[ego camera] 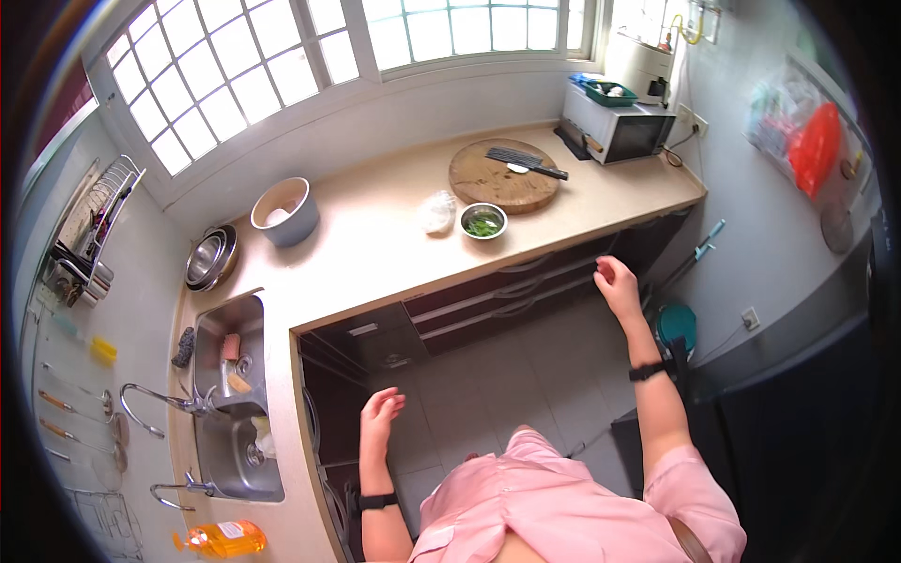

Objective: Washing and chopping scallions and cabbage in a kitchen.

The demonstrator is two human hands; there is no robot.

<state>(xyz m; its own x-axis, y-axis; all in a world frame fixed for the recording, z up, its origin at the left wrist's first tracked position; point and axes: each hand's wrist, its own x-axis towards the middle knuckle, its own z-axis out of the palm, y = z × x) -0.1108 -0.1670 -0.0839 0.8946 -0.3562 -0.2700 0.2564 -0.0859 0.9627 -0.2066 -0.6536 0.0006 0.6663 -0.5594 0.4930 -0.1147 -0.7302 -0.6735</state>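
Observation:
My left hand (381, 421) hangs over the tiled floor beside the sink counter, empty, its fingers loosely bent. Held out in front of the drawers, my right hand (618, 287) is also empty, with slightly curled fingers. Nearest to it on the counter are a steel bowl (484, 222) of chopped green vegetables and a round wooden chopping board (468, 179). A cleaver (517, 157) lies across the board, over a small white piece (518, 168). To the bowl's left sits a clear plastic bag (438, 213), its contents unclear. Neither hand touches anything.
A double sink (276, 429) with a sponge (231, 346) is at left, near an orange bottle (229, 539). Farther back stand nested bowls (208, 260) and a blue-grey pot (295, 222). At right are a microwave (637, 137) and a teal-lidded bin (677, 325).

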